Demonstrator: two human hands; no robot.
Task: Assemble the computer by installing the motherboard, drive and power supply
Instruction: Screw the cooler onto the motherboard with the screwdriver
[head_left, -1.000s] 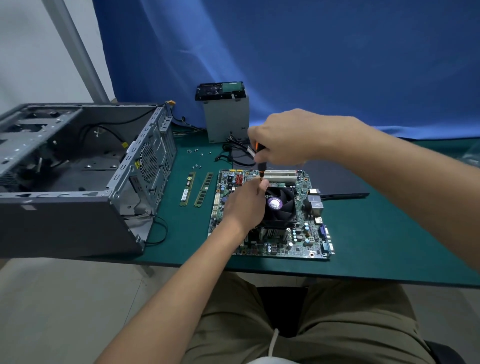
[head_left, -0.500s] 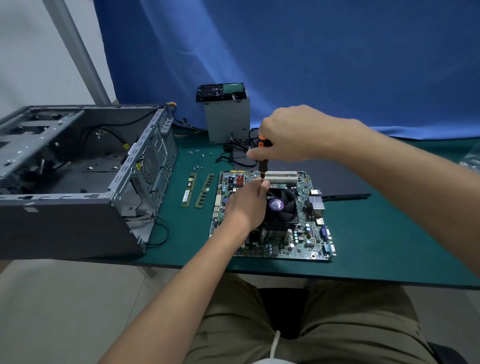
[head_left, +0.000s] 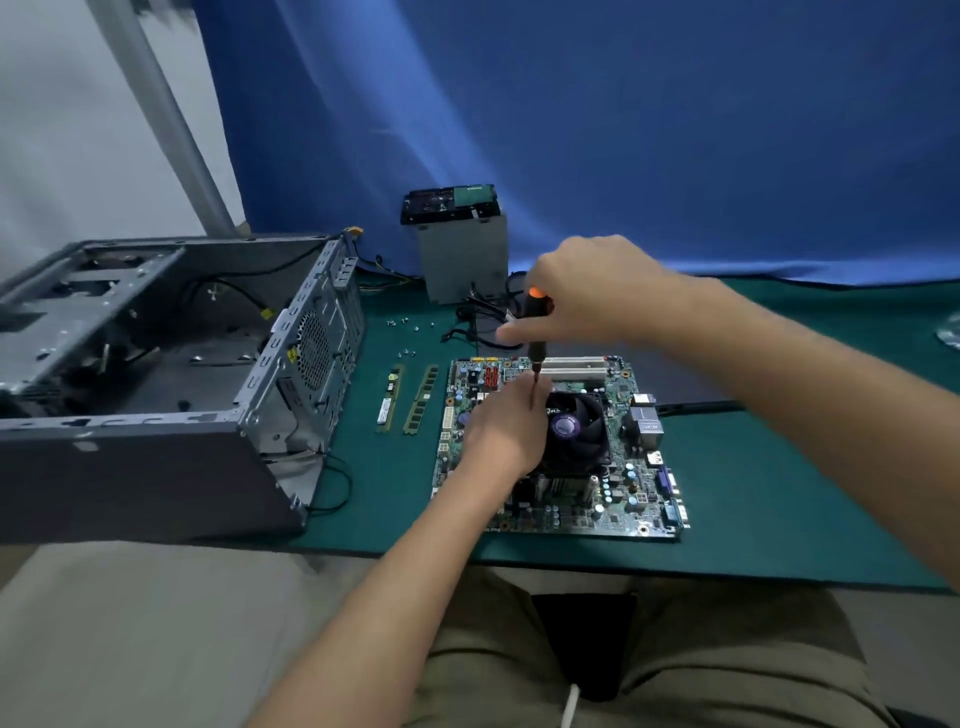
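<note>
Here, the motherboard (head_left: 618, 493) lies flat on the green mat (head_left: 779, 493), close to its near edge. The right hand (head_left: 587, 291), at the board's 12 o'clock, grips the orange-and-black handle of a screwdriver (head_left: 535, 309) held upright, fingers curled round it, one finger stretching out towards 9 o'clock. The left hand (head_left: 506, 426) rests on the board just at 9 o'clock of the black cooler fan (head_left: 579, 426), its fingers curled, pinching the tool's thin shaft near the tip. Two memory sticks (head_left: 422, 397) lie side by side at the board's 9 o'clock, with the open computer case (head_left: 156, 395) on its side farther that way. At 12 o'clock stands the grey power supply (head_left: 462, 260), the drive (head_left: 449, 200) lying on top; loose screws (head_left: 410, 326) dot the mat at 11 o'clock.
</note>
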